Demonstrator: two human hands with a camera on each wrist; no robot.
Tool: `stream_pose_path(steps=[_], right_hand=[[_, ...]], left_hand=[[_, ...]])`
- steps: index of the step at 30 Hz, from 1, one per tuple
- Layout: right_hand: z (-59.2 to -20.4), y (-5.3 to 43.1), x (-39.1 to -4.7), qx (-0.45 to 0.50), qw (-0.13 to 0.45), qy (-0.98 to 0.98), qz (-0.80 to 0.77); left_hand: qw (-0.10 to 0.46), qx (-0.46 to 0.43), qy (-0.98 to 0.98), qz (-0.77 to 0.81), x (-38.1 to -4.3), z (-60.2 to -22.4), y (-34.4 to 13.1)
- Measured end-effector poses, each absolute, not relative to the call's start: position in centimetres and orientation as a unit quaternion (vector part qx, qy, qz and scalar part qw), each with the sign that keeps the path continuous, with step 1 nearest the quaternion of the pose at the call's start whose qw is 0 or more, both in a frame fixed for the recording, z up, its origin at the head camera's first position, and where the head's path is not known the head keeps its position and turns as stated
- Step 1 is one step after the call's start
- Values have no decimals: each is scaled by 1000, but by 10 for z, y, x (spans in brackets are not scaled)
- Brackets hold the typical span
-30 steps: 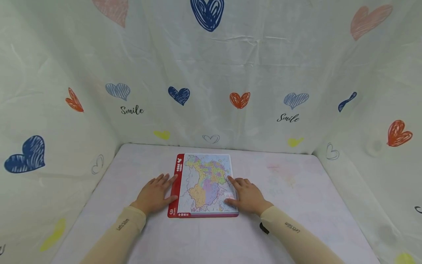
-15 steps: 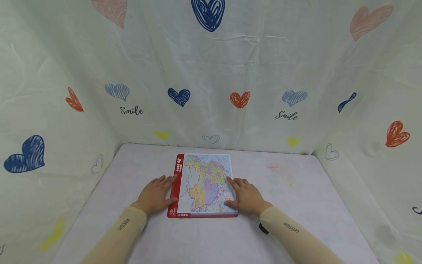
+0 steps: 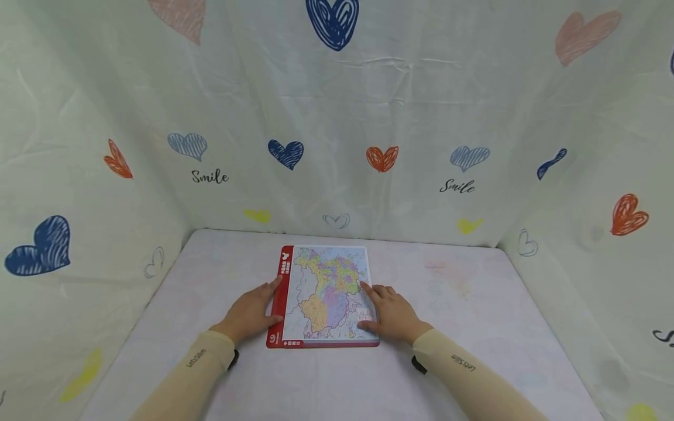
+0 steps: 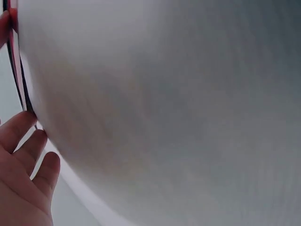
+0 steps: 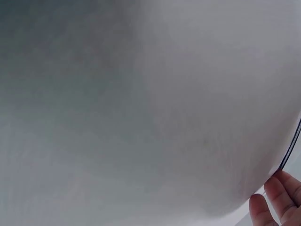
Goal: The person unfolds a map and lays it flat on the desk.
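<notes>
A flat map board [image 3: 326,295], with a coloured map and a red strip down its left side, lies on the table. My left hand [image 3: 247,313] is at that red strip, with index finger and thumb touching its edge. In the left wrist view, the fingers [image 4: 43,172] of this hand lie along the table and reach the board's thin edge. My right hand [image 3: 395,316] rests at the opposite side, its index finger and thumb extended over the map's margin. The right wrist view has fingertips [image 5: 278,190] right at the dark edge.
The board sits near the middle of a white-covered table [image 3: 437,374]. A white curtain [image 3: 337,105] printed with hearts and "Smile" encloses the back and both sides. Beige sleeves cover both forearms, and a small black piece [image 3: 419,365] shows under the right one.
My left hand's fingers have drawn closer together at the red strip, and a black piece now shows by the left sleeve. The right hand and the board stay nearly still.
</notes>
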State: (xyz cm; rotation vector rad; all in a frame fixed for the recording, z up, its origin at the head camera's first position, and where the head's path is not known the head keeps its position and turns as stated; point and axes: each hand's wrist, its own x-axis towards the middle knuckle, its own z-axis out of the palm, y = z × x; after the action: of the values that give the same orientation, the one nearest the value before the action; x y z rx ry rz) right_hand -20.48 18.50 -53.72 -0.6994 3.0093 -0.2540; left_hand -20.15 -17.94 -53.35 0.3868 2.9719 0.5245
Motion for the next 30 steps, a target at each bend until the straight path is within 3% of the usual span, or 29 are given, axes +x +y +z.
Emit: stream_pose_path(steps=[9, 18, 30], right_hand=[[-537, 178, -203, -171, 30, 963, -207], [-533, 173, -207, -141, 34, 947, -285], [-528, 187, -216, -165, 143, 886, -408]], left_hand=[[59, 62, 939, 333, -201, -527, -170], [90, 23, 916, 390, -204, -524, -165], [119, 43, 914, 386, -205, -521, -166]])
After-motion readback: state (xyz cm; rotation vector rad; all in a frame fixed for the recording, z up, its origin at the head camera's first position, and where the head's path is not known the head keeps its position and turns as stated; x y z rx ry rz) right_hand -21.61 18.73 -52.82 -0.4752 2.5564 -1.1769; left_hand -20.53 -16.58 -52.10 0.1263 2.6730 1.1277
